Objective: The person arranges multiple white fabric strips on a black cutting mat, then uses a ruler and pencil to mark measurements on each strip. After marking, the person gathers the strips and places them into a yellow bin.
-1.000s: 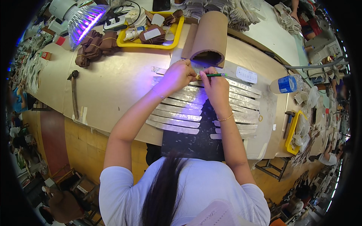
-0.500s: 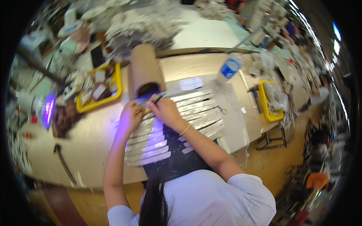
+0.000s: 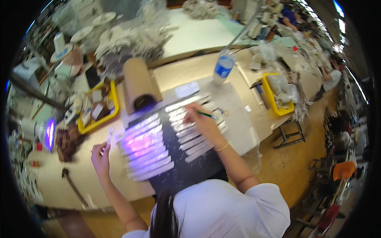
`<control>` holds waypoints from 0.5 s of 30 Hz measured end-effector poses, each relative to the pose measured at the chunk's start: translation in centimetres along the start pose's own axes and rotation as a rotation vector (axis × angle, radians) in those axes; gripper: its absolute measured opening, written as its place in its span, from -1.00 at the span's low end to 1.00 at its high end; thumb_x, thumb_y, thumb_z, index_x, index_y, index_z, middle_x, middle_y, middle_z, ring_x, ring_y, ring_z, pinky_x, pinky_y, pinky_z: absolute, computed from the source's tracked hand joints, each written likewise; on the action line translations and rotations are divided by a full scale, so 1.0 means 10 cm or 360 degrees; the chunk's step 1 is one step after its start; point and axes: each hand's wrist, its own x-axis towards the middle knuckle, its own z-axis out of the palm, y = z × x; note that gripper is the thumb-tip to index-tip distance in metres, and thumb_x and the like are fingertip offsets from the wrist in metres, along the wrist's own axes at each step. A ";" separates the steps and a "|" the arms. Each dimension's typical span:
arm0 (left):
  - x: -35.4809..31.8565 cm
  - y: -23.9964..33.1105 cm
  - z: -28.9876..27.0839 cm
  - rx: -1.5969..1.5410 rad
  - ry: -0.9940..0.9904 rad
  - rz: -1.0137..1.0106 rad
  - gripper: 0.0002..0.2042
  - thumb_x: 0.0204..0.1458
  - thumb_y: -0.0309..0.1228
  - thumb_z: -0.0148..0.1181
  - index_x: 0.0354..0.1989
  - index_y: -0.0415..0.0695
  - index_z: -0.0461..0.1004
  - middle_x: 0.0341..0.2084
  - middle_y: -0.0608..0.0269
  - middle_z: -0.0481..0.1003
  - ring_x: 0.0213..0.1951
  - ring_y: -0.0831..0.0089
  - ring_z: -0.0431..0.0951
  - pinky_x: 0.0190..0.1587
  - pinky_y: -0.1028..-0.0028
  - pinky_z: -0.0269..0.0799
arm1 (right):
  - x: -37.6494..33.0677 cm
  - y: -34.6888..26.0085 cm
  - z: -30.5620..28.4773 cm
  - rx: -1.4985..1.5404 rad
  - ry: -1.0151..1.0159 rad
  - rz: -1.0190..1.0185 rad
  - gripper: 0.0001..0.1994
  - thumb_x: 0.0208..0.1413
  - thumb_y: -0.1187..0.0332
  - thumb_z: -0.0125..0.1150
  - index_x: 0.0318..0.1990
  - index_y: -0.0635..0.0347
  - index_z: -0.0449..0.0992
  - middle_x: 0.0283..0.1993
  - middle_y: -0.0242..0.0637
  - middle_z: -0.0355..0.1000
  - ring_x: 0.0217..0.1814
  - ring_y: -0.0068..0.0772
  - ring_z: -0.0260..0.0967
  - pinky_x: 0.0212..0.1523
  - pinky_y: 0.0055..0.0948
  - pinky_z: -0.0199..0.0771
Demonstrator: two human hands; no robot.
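Over the bench at the left, my left hand (image 3: 101, 158) pinches a small pale strip (image 3: 110, 135) that points upward. My right hand (image 3: 199, 120) is closed around a green pen-like tool (image 3: 207, 114), above the right-hand column of strips. A black board (image 3: 174, 139) bears two columns of shiny, silvery strips laid in rows. The left column (image 3: 143, 147) is lit purple and white. What the right fingertips touch among the strips cannot be made out.
Behind the board lies a brown cardboard tube (image 3: 137, 79). A blue-labelled bottle (image 3: 223, 69) stands to its right. Yellow trays sit at left (image 3: 115, 104) and right (image 3: 279, 112). A hammer (image 3: 260, 93) is beside the right tray; another tool (image 3: 73, 186) lies front left. A purple lamp (image 3: 49, 134) glows at left.
My hands were together at the far end of the strips. The left has moved out to the left with the pale strip; the right has moved right, keeping the green tool.
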 end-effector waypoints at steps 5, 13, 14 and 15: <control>-0.42 -0.57 -0.20 0.0309 0.0300 -0.0252 -0.76 0.09 -0.33 0.34 -0.16 -0.24 0.65 -0.35 0.16 0.56 -0.37 0.33 0.47 -0.23 0.36 0.40 | -0.21 0.08 -0.68 -0.0807 0.0417 -0.0157 -0.72 0.27 0.57 -0.01 0.07 0.26 0.54 0.05 -0.21 0.55 0.04 -0.36 0.49 0.14 -0.39 0.45; -0.72 -0.79 0.00 0.0425 0.0332 -0.0477 -0.73 0.12 -0.31 0.29 -0.15 -0.27 0.64 -0.27 0.03 0.55 -0.23 0.13 0.54 -0.10 0.27 0.44 | -0.55 0.55 -1.48 -0.1554 0.0324 -0.0193 -0.71 0.21 0.64 0.10 0.07 0.22 0.49 0.24 0.02 0.43 0.37 0.12 0.29 0.28 -0.17 0.37; -0.72 -0.79 0.00 0.0447 0.0322 -0.0482 -0.73 0.12 -0.31 0.29 -0.14 -0.27 0.64 -0.26 0.03 0.54 -0.22 0.12 0.54 -0.10 0.27 0.44 | -0.58 0.63 -1.57 -0.1623 0.0303 -0.0200 -0.70 0.21 0.64 0.08 0.07 0.20 0.49 0.25 0.02 0.43 0.38 0.12 0.28 0.29 -0.16 0.37; -0.71 -0.79 0.02 0.0461 0.0304 -0.0476 -0.73 0.12 -0.31 0.28 -0.13 -0.27 0.64 -0.26 0.04 0.54 -0.21 0.12 0.54 -0.09 0.27 0.44 | -0.62 0.69 -1.65 -0.1699 0.0296 -0.0201 -0.69 0.20 0.64 0.07 0.07 0.19 0.49 0.26 0.01 0.42 0.38 0.12 0.27 0.30 -0.15 0.36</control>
